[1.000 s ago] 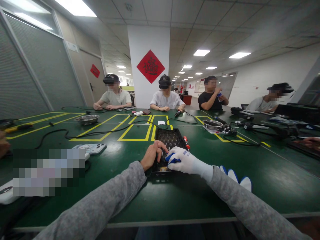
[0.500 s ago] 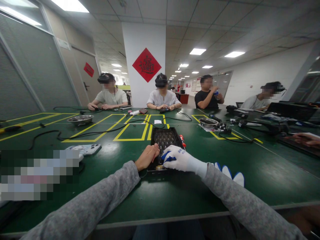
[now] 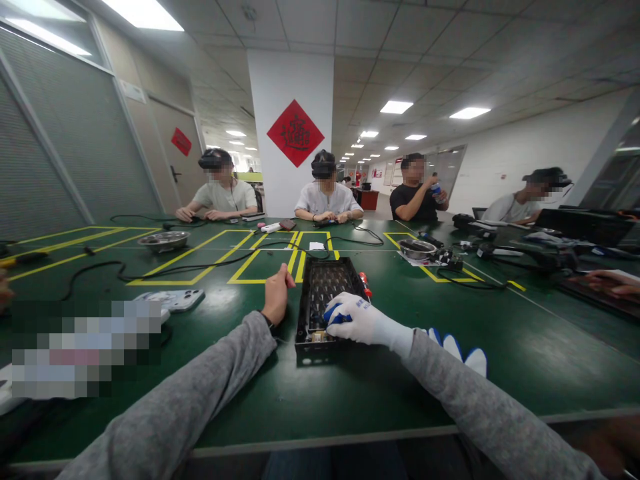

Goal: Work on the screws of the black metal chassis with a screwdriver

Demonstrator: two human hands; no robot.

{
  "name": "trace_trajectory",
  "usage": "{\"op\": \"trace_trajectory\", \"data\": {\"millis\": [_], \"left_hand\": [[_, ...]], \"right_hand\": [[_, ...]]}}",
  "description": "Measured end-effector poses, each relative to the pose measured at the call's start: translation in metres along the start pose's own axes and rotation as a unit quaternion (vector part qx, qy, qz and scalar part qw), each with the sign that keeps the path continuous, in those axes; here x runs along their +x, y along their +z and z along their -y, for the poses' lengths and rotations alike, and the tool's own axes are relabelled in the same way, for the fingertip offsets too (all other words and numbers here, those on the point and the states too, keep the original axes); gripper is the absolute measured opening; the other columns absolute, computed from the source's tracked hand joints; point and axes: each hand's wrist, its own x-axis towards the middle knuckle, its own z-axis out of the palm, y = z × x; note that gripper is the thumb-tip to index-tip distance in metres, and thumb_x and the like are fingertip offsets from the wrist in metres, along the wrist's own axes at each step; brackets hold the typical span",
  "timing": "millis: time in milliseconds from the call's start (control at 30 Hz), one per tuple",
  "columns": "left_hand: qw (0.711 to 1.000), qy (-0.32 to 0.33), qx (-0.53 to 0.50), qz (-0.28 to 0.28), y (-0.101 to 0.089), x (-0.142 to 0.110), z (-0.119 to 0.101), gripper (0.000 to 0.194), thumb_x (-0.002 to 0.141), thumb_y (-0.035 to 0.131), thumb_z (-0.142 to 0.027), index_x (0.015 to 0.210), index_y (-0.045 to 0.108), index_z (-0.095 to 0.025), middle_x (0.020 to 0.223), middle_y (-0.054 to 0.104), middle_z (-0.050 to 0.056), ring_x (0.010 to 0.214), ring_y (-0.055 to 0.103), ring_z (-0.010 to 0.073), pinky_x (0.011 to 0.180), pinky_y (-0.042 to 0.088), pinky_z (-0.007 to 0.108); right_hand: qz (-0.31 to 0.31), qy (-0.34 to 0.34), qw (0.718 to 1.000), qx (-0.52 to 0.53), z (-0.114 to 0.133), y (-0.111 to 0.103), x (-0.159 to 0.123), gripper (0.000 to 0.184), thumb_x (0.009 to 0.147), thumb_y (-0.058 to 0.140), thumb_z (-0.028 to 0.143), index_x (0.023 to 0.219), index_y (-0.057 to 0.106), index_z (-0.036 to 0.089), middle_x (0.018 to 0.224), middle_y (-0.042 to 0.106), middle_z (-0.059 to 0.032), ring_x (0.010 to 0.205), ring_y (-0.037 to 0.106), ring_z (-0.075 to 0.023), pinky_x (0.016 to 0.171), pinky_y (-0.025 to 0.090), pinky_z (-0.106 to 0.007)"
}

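Note:
A long black tray-like case [image 3: 301, 320], its inside patterned with rows of small holes or pegs, lies lengthwise in front of me. A small beige-gold block [image 3: 319, 337] sits in its near end. My right hand [image 3: 353, 318], in a white glove with blue fingertips, reaches over the case's near right side with fingers bent and closed. What they grip, if anything, is hidden. Left of the case is my bare left hand [image 3: 278, 295], apart from it, fingers curled together; I cannot make out anything in them. Red rounded objects [image 3: 367, 285] lie against the case's right side.
A blue-tipped white glove [image 3: 463, 352] lies partly behind my right forearm. A phone [image 3: 180, 300] lies to the left. Metal bowls [image 3: 163, 241] and a long black cable [image 3: 155, 272] are farther back. Several people sit around the green table [image 3: 320, 407].
My left hand has moved left, away from the case's near part, to a spot beside it. The gloved right hand stays almost in place over the case.

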Motion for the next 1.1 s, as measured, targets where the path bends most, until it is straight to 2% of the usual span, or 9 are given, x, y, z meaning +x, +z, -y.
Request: {"op": "trace_trajectory", "data": {"millis": [67, 133, 267, 333, 433, 500, 633, 767, 1100], "left_hand": [[0.994, 0.025, 0.103, -0.003, -0.007, 0.019, 0.012, 0.044, 0.086, 0.023, -0.040, 0.059, 0.051, -0.018, 0.067, 0.055, 0.007, 0.071, 0.051, 0.0191, 0.069, 0.037, 0.032], [0.969, 0.120, 0.213, 0.043, -0.012, 0.034, 0.019, 0.025, 0.080, 0.039, -0.031, 0.067, 0.056, -0.017, 0.081, 0.058, 0.011, 0.090, 0.050, 0.0243, 0.081, 0.034, 0.036], [0.928, 0.211, 0.272, 0.143, 0.001, 0.049, 0.018, 0.014, 0.074, 0.045, -0.015, 0.069, 0.058, -0.016, 0.091, 0.058, 0.017, 0.105, 0.044, 0.0286, 0.091, 0.027, 0.041], [0.941, 0.184, 0.261, 0.111, 0.015, 0.049, 0.017, 0.018, 0.076, 0.041, -0.015, 0.077, 0.059, -0.015, 0.097, 0.057, 0.018, 0.109, 0.042, 0.0296, 0.093, 0.025, 0.042], [0.984, 0.020, 0.178, 0.010, 0.032, 0.046, 0.021, 0.026, 0.081, 0.035, -0.022, 0.089, 0.059, -0.014, 0.101, 0.057, 0.017, 0.109, 0.044, 0.0292, 0.090, 0.030, 0.042], [0.990, -0.025, 0.141, 0.018, 0.039, 0.044, 0.026, 0.031, 0.083, 0.031, -0.026, 0.094, 0.058, -0.015, 0.100, 0.059, 0.015, 0.103, 0.049, 0.0265, 0.086, 0.036, 0.039], [0.991, 0.008, 0.098, 0.088, 0.042, 0.043, 0.031, 0.036, 0.080, 0.037, -0.029, 0.108, 0.056, -0.017, 0.110, 0.059, 0.008, 0.101, 0.052, 0.0200, 0.088, 0.039, 0.032], [0.987, 0.047, 0.067, 0.138, 0.041, 0.040, 0.030, 0.044, 0.072, 0.041, -0.017, 0.114, 0.055, -0.017, 0.117, 0.055, 0.005, 0.107, 0.048, 0.0183, 0.095, 0.035, 0.030], [0.991, 0.033, 0.041, 0.120, 0.036, 0.029, 0.028, 0.044, 0.068, 0.035, -0.013, 0.106, 0.060, -0.013, 0.096, 0.061, 0.007, 0.095, 0.052, 0.0194, 0.090, 0.039, 0.034]], "right_hand": [[0.003, 0.007, 1.000, 0.002, 0.000, 0.000, -0.001, 0.014, 0.073, 0.061, 0.031, 0.075, 0.068, 0.019, 0.089, 0.063, -0.0032, 0.089, 0.054, -0.0149, 0.080, 0.042, -0.027], [0.005, 0.013, 1.000, 0.003, 0.000, -0.001, -0.001, 0.014, 0.073, 0.061, 0.031, 0.075, 0.068, 0.019, 0.090, 0.063, -0.0035, 0.089, 0.054, -0.0151, 0.079, 0.042, -0.028], [0.003, 0.007, 1.000, 0.003, 0.000, 0.000, 0.000, 0.013, 0.073, 0.061, 0.030, 0.074, 0.068, 0.019, 0.088, 0.063, -0.0032, 0.089, 0.054, -0.0149, 0.080, 0.042, -0.028], [0.001, 0.004, 1.000, 0.000, 0.001, 0.000, 0.001, 0.012, 0.073, 0.061, 0.030, 0.074, 0.068, 0.019, 0.087, 0.063, -0.0031, 0.089, 0.053, -0.0150, 0.080, 0.042, -0.028], [0.000, 0.006, 1.000, -0.004, 0.002, 0.000, 0.001, 0.013, 0.073, 0.061, 0.030, 0.074, 0.067, 0.019, 0.089, 0.062, -0.0033, 0.089, 0.053, -0.0148, 0.080, 0.042, -0.028], [0.001, 0.004, 1.000, -0.004, 0.002, 0.000, 0.000, 0.014, 0.074, 0.060, 0.031, 0.074, 0.067, 0.019, 0.089, 0.062, -0.0032, 0.090, 0.053, -0.0146, 0.080, 0.042, -0.027], [0.002, 0.002, 1.000, -0.008, 0.001, 0.000, 0.001, 0.016, 0.075, 0.059, 0.032, 0.075, 0.067, 0.018, 0.089, 0.062, -0.0033, 0.089, 0.053, -0.0146, 0.081, 0.041, -0.028], [0.005, -0.003, 1.000, -0.011, 0.000, 0.000, 0.001, 0.017, 0.076, 0.058, 0.032, 0.076, 0.068, 0.019, 0.088, 0.063, -0.0035, 0.089, 0.054, -0.0147, 0.082, 0.041, -0.028], [0.033, -0.035, 0.999, 0.017, -0.005, 0.000, 0.002, 0.015, 0.074, 0.059, 0.029, 0.078, 0.067, 0.018, 0.090, 0.065, -0.0036, 0.088, 0.056, -0.0138, 0.082, 0.042, -0.026]]}}
